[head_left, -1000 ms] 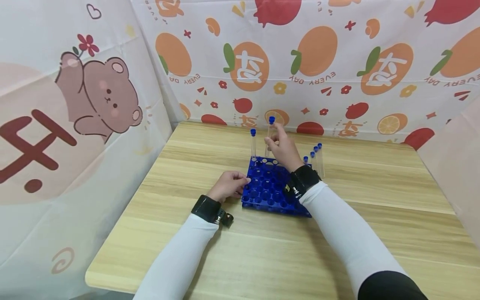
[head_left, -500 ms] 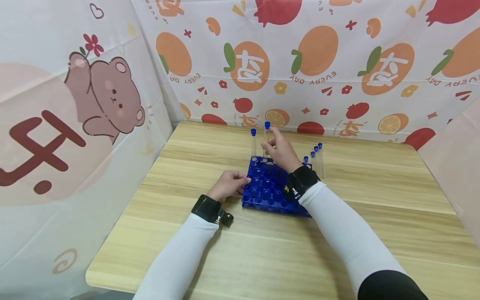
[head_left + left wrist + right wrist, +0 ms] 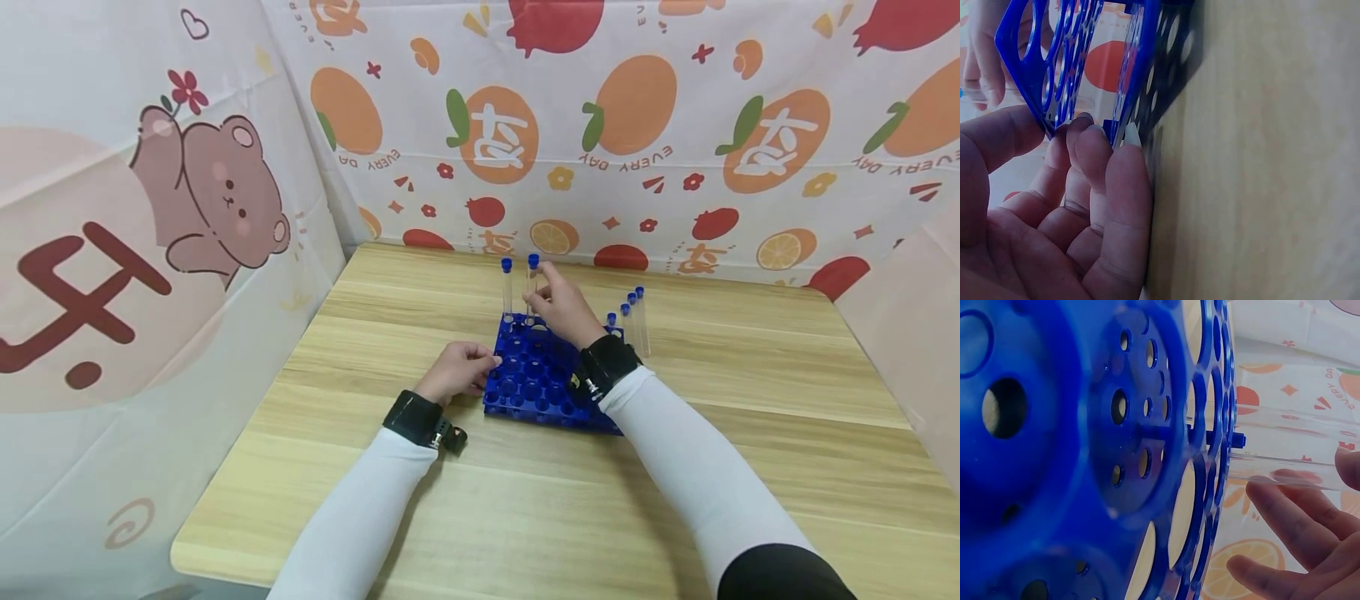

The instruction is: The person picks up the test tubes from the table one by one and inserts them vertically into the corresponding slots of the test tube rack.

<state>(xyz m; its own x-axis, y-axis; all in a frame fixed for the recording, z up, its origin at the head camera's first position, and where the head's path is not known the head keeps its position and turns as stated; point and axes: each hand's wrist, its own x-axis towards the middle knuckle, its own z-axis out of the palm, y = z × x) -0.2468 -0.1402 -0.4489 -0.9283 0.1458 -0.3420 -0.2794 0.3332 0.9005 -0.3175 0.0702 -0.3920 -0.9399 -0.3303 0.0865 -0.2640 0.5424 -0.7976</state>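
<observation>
A blue test tube rack (image 3: 528, 387) stands on the table, its top plate full of round holes. My left hand (image 3: 457, 369) pinches the rack's left edge; in the left wrist view the thumb and fingers (image 3: 1127, 187) meet at its corner. With my right hand (image 3: 564, 307) I hold a clear test tube (image 3: 532, 287) with a blue cap, upright, its lower end in a back-row hole. In the right wrist view, thumb and fingers (image 3: 1285, 509) lie along the tube's clear wall. Another capped tube (image 3: 507, 292) stands in the back left corner hole.
Several more blue-capped tubes (image 3: 639, 321) stand at the rack's right side, partly hidden behind my right wrist. The wooden table (image 3: 750, 400) extends around the rack. A patterned cloth (image 3: 570, 108) hangs behind its back edge.
My right hand has moved slightly left and brought the tube down into the hole beside the corner tube. The left hand and the rack have stayed put.
</observation>
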